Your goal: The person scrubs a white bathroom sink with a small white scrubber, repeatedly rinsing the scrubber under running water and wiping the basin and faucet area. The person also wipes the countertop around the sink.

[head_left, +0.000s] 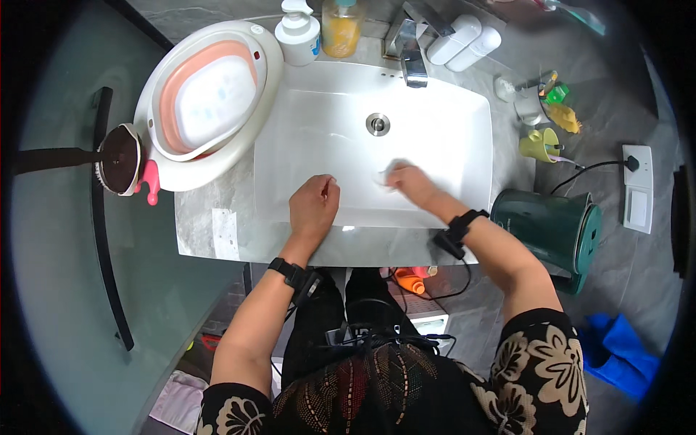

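White sink [319, 148] amid grey tiles [616, 270]

Pretty bright, even light here, with the white sink [319, 145] nearly washed out and a tiny glare spot on its front rim. Right fingers [401, 176] are motion-blurred, left fingers [329, 191] look sharper. Fisheye bends the door handle [108, 275]; corners go full black.
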`<state>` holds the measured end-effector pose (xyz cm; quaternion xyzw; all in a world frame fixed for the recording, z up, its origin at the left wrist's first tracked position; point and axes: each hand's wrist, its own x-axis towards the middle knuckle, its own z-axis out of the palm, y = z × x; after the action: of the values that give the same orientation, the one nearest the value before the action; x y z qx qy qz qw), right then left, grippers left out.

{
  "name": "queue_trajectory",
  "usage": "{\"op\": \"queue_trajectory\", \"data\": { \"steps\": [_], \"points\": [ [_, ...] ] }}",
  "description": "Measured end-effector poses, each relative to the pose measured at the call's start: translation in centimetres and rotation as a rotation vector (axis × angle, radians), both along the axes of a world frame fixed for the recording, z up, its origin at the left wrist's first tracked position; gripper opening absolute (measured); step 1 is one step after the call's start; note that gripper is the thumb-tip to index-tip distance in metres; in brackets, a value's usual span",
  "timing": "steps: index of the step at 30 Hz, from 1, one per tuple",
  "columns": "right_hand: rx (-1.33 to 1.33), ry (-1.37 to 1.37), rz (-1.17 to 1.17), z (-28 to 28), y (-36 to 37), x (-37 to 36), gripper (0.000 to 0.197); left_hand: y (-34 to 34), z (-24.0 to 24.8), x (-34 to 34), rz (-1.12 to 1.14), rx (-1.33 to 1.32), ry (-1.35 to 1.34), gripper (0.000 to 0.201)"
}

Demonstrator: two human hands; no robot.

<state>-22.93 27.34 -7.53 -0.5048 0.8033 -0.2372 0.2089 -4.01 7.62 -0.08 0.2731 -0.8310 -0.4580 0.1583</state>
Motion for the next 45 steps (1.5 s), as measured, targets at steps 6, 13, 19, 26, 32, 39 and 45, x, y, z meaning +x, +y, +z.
{"op": "queue_trajectory", "data": {
  "steps": [6, 13, 19, 26, 32, 39, 45],
  "points": [
    [-0.025, -1.137, -0.753, 6.6, 5.2, -4.0, 0.027, 0.0, -0.3, -0.1, -0.013, -0.049, 0.008, 0.018],
    [-0.368, -1.593, -0.657, 11.0, 5.5, -0.7, 0.044, -0.1, -0.2, -0.2, -0.054, -0.040, -0.041, 0.021],
    [-0.168, -1.433, -0.744, 8.6, 5.7, -1.9, 0.034, -0.1, 0.3, -0.2, -0.047, -0.053, -0.078, 0.020],
    [0.739, 0.820, -0.122, 5.5, 5.0, -16.8, 0.021, 0.3, -0.1, -0.4, -0.002, -0.020, -0.036, 0.016],
    [0.775, 0.825, 0.035, 4.3, 7.6, -10.5, 0.017, -0.5, -0.2, 0.4, -0.001, 0.006, -0.057, 0.015],
    [0.823, 0.338, 0.139, 5.3, 14.6, -0.5, 0.017, 0.1, -0.5, -0.2, -0.034, -0.044, 0.008, 0.018],
    [0.562, 0.362, 0.254, -0.6, 5.0, 3.2, 0.015, -0.5, -0.4, 0.2, -0.028, -0.041, -0.036, 0.017]
  ]
}}
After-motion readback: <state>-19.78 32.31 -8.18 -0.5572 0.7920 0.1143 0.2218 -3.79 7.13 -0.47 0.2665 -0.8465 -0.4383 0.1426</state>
